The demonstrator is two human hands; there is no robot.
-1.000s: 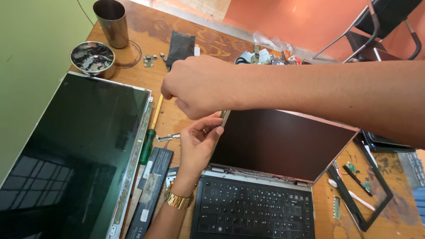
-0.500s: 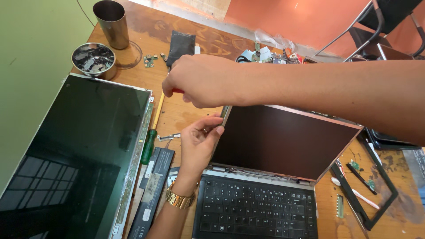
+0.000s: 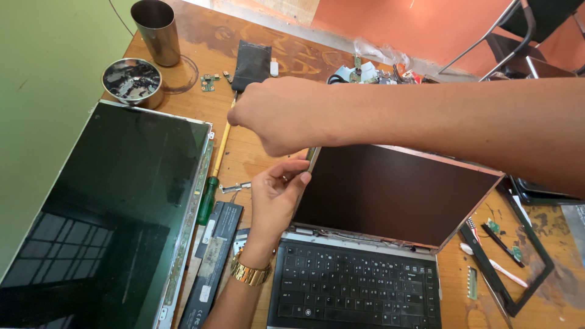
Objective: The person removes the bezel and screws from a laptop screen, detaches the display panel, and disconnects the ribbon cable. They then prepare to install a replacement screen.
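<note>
Fingers of my left hand (image 3: pixel 275 194) pinch the left edge of the laptop screen (image 3: pixel 390 190), which stands tilted above the keyboard (image 3: pixel 356 286) on the bench (image 3: pixel 244 146). My right hand (image 3: pixel 283 116) is fisted over the screen's top-left corner; I cannot tell what its grip holds.

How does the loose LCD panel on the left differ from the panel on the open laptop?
The loose LCD panel lies flat on the wooden table; the laptop's panel stands tilted above its keyboard. No hand touches the loose panel, while the left hand pinches the laptop panel's upper left edge and the right hand hovers above that corner. The loose panel looks larger in view and mirrors a window. Both are dark, unlit and bezel-free.
</note>
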